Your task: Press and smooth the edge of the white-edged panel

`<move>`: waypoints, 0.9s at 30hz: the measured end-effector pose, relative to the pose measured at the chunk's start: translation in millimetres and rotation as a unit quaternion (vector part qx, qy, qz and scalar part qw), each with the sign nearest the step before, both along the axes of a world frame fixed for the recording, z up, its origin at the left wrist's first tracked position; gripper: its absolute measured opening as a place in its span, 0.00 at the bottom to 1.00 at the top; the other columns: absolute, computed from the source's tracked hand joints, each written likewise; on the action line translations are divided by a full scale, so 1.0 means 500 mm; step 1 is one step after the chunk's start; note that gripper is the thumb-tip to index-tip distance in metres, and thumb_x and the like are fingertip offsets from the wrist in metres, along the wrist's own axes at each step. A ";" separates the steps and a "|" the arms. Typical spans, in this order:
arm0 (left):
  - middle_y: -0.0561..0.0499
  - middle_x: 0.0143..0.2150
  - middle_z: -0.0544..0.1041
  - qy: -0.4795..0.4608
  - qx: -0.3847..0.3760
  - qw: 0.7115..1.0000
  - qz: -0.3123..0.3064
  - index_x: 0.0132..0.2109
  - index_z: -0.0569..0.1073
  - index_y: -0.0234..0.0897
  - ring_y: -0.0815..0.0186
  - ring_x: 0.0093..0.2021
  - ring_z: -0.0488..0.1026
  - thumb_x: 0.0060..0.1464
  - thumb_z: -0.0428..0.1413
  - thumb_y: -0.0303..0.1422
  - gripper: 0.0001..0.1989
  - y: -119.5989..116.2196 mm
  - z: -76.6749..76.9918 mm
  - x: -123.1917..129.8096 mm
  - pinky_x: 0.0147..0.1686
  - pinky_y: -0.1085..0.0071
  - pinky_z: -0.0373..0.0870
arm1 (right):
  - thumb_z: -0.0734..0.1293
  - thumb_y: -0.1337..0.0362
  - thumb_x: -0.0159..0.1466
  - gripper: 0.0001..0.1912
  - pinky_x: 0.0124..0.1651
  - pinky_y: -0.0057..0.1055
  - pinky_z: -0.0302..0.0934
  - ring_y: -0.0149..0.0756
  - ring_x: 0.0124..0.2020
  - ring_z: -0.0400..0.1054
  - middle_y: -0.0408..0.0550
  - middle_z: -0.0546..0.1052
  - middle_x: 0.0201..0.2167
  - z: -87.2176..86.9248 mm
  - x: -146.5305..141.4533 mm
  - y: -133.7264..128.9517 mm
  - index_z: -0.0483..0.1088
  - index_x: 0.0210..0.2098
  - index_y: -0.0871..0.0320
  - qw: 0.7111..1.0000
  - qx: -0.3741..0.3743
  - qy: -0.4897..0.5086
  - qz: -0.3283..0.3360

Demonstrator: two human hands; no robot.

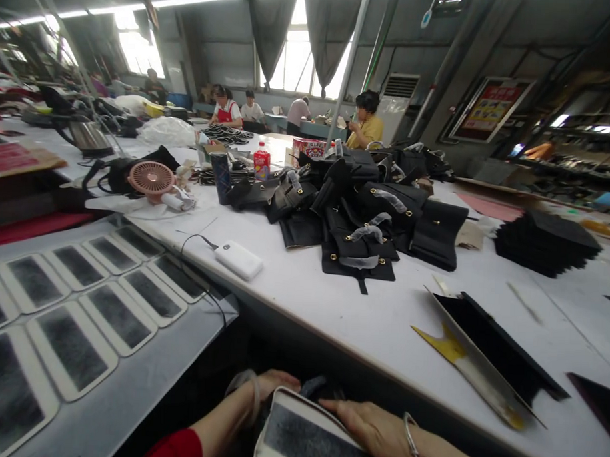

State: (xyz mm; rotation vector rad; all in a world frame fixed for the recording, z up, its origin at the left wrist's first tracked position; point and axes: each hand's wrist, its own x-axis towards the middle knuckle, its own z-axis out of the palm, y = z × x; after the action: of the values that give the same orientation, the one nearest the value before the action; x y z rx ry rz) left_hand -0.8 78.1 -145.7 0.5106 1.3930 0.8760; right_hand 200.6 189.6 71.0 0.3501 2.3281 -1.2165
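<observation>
Low in the view, in front of the table edge, a pale round-cornered panel [305,438] with a dark rectangular middle is held between my hands. My left hand [275,383] is closed at its far left edge, its fingertips partly hidden behind it. Along the upper right edge lies my right hand [365,420], thumb and fingers gripping that side. A dark bluish item [322,387], too blurred to name, shows between the hands. To the left, several similar pale panels [71,347] with dark middles lie in rows on a grey board [154,370].
Across the white table [302,302] lie a white power bank [238,259] with a cable, a pile of black bags [359,237], a folded black piece [501,349], a black stack [547,242] and a pink fan [152,179]. Several people sit farther back.
</observation>
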 end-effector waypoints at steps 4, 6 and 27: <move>0.51 0.38 0.76 -0.003 -0.027 0.999 0.047 0.46 0.72 0.32 0.65 0.37 0.75 0.58 0.59 0.27 0.08 0.010 -0.010 0.002 0.43 0.63 0.73 | 0.42 0.43 0.70 0.36 0.69 0.38 0.45 0.40 0.65 0.53 0.49 0.61 0.64 -0.008 -0.006 -0.009 0.56 0.65 0.57 1.000 0.026 -0.013 -0.009; 0.51 0.38 0.76 -0.006 -0.024 0.998 0.055 0.46 0.73 0.31 0.65 0.37 0.75 0.58 0.59 0.27 0.08 0.015 -0.009 0.002 0.43 0.63 0.74 | 0.43 0.44 0.70 0.34 0.67 0.42 0.48 0.44 0.63 0.56 0.49 0.62 0.63 -0.018 -0.004 -0.012 0.56 0.66 0.56 0.997 0.073 -0.014 -0.001; 0.52 0.38 0.76 0.041 -0.050 0.997 0.045 0.39 0.75 0.33 0.61 0.42 0.75 0.57 0.60 0.29 0.04 0.001 0.033 0.016 0.45 0.63 0.73 | 0.41 0.42 0.69 0.34 0.62 0.40 0.54 0.44 0.58 0.63 0.47 0.70 0.58 -0.038 -0.066 -0.048 0.60 0.64 0.49 0.998 0.028 0.056 -0.003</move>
State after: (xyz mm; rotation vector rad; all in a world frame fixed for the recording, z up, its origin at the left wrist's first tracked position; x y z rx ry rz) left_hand 7.2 78.7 -129.3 0.4139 1.5369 0.8607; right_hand 167.4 165.6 52.1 0.3140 2.4618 -1.2049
